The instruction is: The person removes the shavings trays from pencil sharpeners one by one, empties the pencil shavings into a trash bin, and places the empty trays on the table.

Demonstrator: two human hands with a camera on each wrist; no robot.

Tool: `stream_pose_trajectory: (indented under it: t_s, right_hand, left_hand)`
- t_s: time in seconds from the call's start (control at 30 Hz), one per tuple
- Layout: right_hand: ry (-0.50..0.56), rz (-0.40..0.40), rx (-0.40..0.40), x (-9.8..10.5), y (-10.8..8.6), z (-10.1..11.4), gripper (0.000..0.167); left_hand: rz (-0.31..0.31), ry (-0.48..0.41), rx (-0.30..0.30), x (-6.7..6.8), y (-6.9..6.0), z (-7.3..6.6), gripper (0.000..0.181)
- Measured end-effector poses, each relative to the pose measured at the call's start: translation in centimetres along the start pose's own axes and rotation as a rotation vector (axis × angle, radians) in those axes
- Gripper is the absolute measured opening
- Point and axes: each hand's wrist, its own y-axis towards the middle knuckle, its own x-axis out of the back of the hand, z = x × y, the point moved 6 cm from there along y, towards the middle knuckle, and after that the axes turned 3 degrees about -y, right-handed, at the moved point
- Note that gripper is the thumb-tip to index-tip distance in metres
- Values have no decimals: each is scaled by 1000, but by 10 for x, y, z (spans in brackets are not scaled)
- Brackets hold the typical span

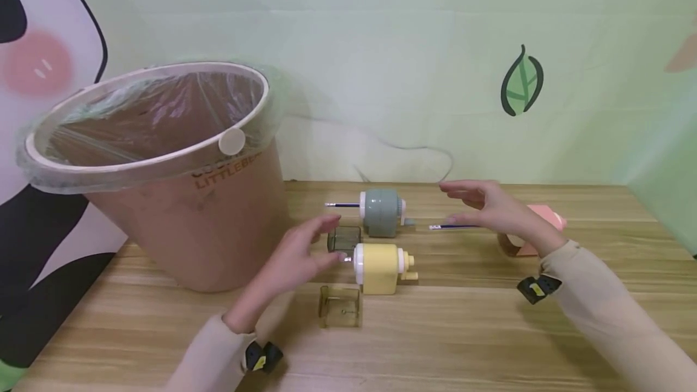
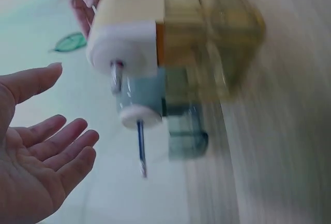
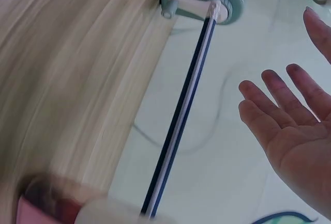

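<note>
Left of the yellow sharpener [image 1: 379, 268] stands a lined bin [image 1: 229, 216], and between them hangs my left hand [image 1: 288, 262], thumb and fingers spread apart, gripping nothing. My thumb is near the short pencil [image 2: 117, 77] poking from the sharpener's left face; a careless sweep there could tip the sharpener over. Off the sharpener's left side sit a clear yellow drawer [image 1: 340, 313], nearer me, and a dark drawer [image 1: 344, 238], farther back; a low reach could shove either one. Just behind the yellow sharpener is the green sharpener [image 1: 381, 213] with the second pencil [image 1: 345, 205]; a knock on it could snap the lead.

To the yellow sharpener's right and farther back, my right hand [image 1: 492, 207], fingers apart and holding nothing, is just beside the long third pencil [image 3: 180, 113]. Farther right is the pink sharpener [image 1: 544, 216], partly hidden; leaning on that pencil could twist it. All three pencils lie nearly level, long axes running left-right, eraser ends pointing left.
</note>
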Motion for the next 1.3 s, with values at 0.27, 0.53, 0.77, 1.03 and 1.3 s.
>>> stream_pose_trajectory:
  t_s: [0.27,0.53,0.77,1.03,1.3]
  right_hand:
    - [-71,-49,-21,20,-26,-11,61]
    - [-98,-116,23,42,-50,-29,58]
    - [-116,-161,-24,59,-68,-52,59]
    - [-128,-232,-116,74,-86,-74,60]
    - [-134,-171,-93,77,-92,-97,67]
  left_hand:
    - [-62,-79,-40,-13,-6,-28,56]
    - [7,-115,-75,-43,-4,-58,51]
    - [63,-146,-139,-72,4,-75,49]
    - [144,-142,-130,-107,20,-87,51]
    - [211,-121,-84,-141,40,-91,51]
